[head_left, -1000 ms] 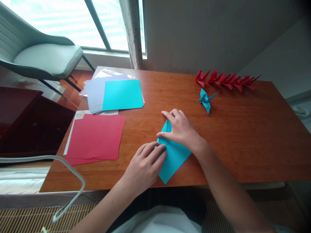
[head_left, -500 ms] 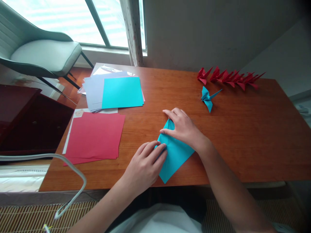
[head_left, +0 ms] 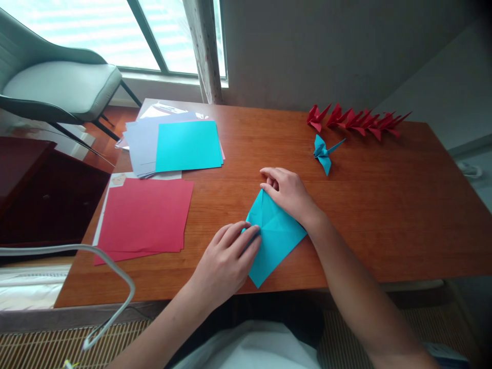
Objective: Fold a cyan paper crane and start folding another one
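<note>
A folded turquoise paper (head_left: 274, 236) lies as a diamond on the wooden table (head_left: 384, 215) near its front edge. My left hand (head_left: 226, 261) rests on the paper's left corner, fingers together and pressing it flat. My right hand (head_left: 288, 192) sits at the paper's top corner, its fingers curled and pinching the tip. A crease runs across the paper between the two hands.
A stack of turquoise and lavender sheets (head_left: 180, 146) and red sheets (head_left: 146, 215) lie at the left. A small turquoise crane (head_left: 322, 152) and a row of red cranes (head_left: 357, 120) stand at the back right. A chair (head_left: 65, 87) is beyond the table's left end.
My right hand has slid from lying over the paper's upper half up to its top corner, uncovering the creased surface. The left hand has stayed on the left corner.
</note>
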Motion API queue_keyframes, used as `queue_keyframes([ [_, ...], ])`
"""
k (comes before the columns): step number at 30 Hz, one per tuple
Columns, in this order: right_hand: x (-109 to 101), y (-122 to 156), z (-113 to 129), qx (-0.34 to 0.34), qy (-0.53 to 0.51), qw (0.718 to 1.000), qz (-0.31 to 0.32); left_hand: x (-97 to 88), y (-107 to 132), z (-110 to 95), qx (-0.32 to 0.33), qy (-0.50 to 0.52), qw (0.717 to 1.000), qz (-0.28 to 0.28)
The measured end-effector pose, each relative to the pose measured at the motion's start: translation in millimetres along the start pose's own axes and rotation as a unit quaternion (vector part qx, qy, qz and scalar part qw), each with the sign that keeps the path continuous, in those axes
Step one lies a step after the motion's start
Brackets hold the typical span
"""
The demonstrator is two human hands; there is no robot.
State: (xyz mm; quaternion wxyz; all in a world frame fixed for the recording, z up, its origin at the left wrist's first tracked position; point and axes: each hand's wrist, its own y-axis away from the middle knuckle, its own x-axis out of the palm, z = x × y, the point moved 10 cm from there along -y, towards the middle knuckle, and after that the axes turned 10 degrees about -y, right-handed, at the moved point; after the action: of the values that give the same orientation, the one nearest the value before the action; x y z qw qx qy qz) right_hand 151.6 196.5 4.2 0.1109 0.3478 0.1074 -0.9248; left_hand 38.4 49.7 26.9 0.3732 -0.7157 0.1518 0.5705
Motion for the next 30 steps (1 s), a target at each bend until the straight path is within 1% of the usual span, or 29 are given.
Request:
queue_keyframes([
  [3,3,3,4,-0.002,0.012,1.0,0.013,-0.6,0,0,0.0,-0.005,1.0,-0.004],
  [8,15,15,20,-0.018,0.088,0.995,0.039,-2.0,0,0,0.0,-0.009,1.0,-0.014],
  [11,21,20,26,-0.03,0.114,0.992,0.047,-2.3,0,0,-0.002,-0.009,1.0,-0.016],
  [18,20,18,20,-0.05,0.092,0.994,0.043,-0.9,0,0,0.001,-0.009,1.0,-0.016],
  [23,11,8,7,-0.031,0.063,0.997,0.011,0.3,0,0,0.0,-0.002,1.0,-0.013],
  [30,-6,1,-7,-0.03,0.014,0.995,-0.092,-4.0,1,4,-0.014,0.015,1.0,-0.023],
])
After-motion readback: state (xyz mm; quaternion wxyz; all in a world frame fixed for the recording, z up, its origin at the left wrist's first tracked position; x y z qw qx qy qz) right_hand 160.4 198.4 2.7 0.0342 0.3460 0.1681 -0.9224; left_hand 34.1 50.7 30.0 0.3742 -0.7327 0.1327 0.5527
